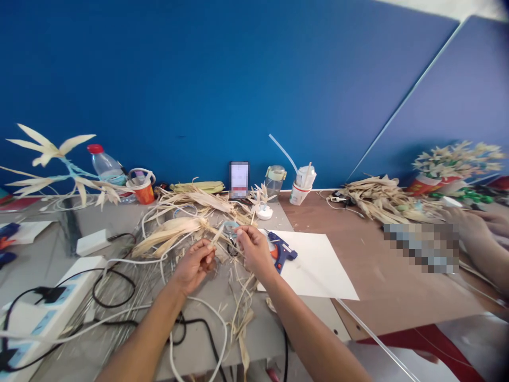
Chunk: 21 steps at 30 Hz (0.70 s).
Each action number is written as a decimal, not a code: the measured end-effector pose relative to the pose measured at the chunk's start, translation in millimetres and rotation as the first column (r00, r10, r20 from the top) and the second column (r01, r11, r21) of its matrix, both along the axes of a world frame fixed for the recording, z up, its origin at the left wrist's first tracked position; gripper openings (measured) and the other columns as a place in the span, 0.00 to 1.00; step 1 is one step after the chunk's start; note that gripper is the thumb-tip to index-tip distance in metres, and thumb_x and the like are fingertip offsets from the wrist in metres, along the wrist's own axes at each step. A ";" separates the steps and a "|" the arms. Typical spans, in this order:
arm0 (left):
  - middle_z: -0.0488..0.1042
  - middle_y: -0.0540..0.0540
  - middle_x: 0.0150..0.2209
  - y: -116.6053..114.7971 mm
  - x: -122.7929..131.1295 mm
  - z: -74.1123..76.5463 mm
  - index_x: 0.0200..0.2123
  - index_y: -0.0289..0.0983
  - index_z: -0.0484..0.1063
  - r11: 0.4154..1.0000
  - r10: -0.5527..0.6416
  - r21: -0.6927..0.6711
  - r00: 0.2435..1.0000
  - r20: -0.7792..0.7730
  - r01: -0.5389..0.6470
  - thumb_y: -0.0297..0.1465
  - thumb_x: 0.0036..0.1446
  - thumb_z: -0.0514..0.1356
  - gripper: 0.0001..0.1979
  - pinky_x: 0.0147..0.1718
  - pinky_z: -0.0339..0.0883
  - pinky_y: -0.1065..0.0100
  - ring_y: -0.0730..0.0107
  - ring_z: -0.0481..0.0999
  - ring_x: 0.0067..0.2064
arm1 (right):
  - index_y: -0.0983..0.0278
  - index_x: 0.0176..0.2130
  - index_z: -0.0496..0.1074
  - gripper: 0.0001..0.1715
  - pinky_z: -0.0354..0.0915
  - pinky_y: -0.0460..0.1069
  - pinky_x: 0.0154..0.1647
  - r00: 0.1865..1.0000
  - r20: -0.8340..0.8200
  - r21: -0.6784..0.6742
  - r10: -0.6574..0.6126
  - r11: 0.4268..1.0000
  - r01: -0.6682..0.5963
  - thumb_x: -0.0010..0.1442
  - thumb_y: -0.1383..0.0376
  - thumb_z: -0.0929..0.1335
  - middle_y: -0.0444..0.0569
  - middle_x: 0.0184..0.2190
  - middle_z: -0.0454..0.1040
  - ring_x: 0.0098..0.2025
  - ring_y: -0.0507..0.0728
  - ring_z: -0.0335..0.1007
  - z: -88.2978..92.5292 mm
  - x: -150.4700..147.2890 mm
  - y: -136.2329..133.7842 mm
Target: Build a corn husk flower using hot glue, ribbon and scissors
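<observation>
While left hand (196, 261) tightly pinches husk strip (217, 237); right hand (254, 248), fingertips together, grips blue strip (229, 227)

Single head-worn view from close above the tabletop (382, 289), forward and down toward the blue wall (178, 95)

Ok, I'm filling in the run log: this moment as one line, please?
left hand: pinching husk strip | right hand: beside blue piece, grip unclear | glue gun: on paper, unheld
</observation>
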<state>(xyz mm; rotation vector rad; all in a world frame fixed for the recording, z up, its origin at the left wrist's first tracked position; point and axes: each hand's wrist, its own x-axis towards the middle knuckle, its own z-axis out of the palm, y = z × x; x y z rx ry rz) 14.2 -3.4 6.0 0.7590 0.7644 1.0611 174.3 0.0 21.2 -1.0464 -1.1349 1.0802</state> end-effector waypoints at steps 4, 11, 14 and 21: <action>0.61 0.58 0.13 -0.4 -2.7 2.2 0.23 0.35 0.62 1.000 0.000 0.023 0.996 0.084 -0.002 0.30 0.48 0.63 0.11 0.17 0.48 0.79 0.87 0.47 0.14 | 0.65 0.30 0.69 0.12 0.51 0.45 0.22 0.996 0.041 -0.047 0.082 0.996 -0.080 0.54 0.57 0.64 0.40 0.19 0.62 0.20 0.48 0.53 30.1 14.7 -12.3; 0.62 0.58 0.13 -1.3 -3.9 4.8 0.24 0.36 0.63 0.999 -0.012 0.035 0.986 0.164 0.006 0.29 0.45 0.65 0.11 0.16 0.47 0.79 0.86 0.50 0.14 | 0.66 0.25 0.67 0.18 0.51 0.44 0.21 0.922 0.382 -0.228 0.056 0.973 0.035 0.55 0.54 0.63 0.41 0.19 0.62 0.19 0.47 0.53 25.8 85.8 -63.0; 0.61 0.58 0.12 1.0 -3.8 2.5 0.23 0.35 0.63 0.999 -0.030 0.047 0.987 0.159 0.023 0.30 0.46 0.65 0.11 0.15 0.46 0.79 0.86 0.49 0.13 | 0.66 0.25 0.67 0.19 0.51 0.44 0.20 0.835 0.550 -0.335 0.006 0.918 0.213 0.55 0.54 0.62 0.40 0.17 0.61 0.18 0.48 0.53 3.5 111.7 -73.4; 0.58 0.59 0.12 2.1 -3.5 0.2 0.21 0.34 0.65 0.999 -0.027 0.047 0.988 0.150 0.020 0.28 0.42 0.66 0.11 0.15 0.47 0.78 0.85 0.51 0.15 | 0.67 0.25 0.71 0.28 0.59 0.46 0.27 0.481 0.868 -0.354 0.119 0.829 0.433 0.59 0.49 0.57 0.53 0.25 0.74 0.27 0.55 0.69 0.1 115.6 -65.8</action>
